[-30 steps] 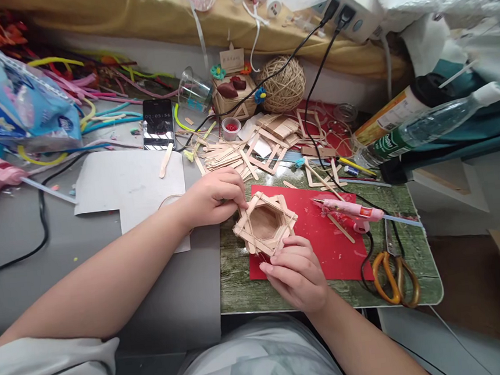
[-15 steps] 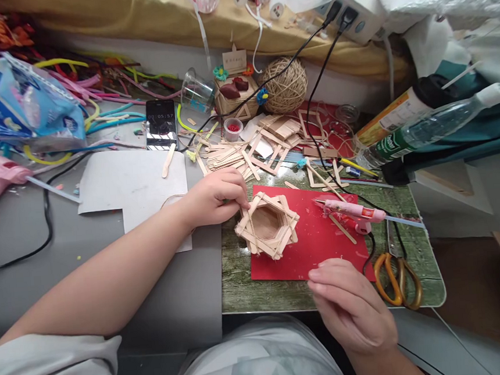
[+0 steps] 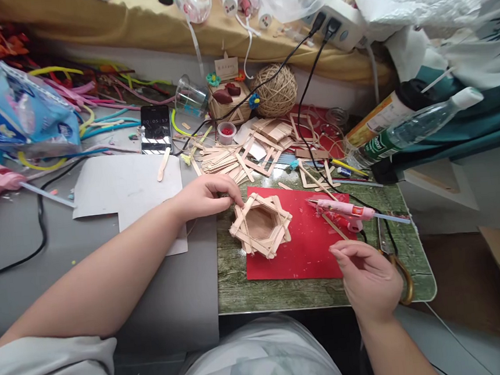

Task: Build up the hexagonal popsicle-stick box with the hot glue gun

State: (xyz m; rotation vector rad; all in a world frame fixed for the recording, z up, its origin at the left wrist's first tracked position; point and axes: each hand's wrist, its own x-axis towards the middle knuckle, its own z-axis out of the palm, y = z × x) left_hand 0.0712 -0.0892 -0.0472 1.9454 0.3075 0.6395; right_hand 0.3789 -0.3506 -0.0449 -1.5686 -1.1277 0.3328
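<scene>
A many-cornered bowl of stacked wooden craft sticks (image 3: 279, 223), with thin twine along its rim, stands on the left part of a red sheet (image 3: 313, 258). My left hand (image 3: 204, 196) reaches in from the left, its bent fingertips closed at the bowl's upper left edge. To the right of the bowl, my right hand (image 3: 374, 279) is raised over the sheet's lower right corner. Its thumb and forefinger are pinched together; I cannot make out anything between them. Beyond it lies a pink glue gun (image 3: 341, 207), and scissors (image 3: 404, 279) are partly hidden behind the hand.
Loose craft sticks (image 3: 221, 158) and stick frames lie behind the red sheet, near a twine ball (image 3: 276, 90). A phone (image 3: 155, 128) and grey card (image 3: 131, 186) are at the left. A plastic bottle (image 3: 415, 129) leans at the right. Black cables cross the table.
My right hand has moved right and slightly up, its fingers now drawn into a pinch, partly covering the scissors. My left hand stays at the bowl's edge. The whole view has shifted slightly.
</scene>
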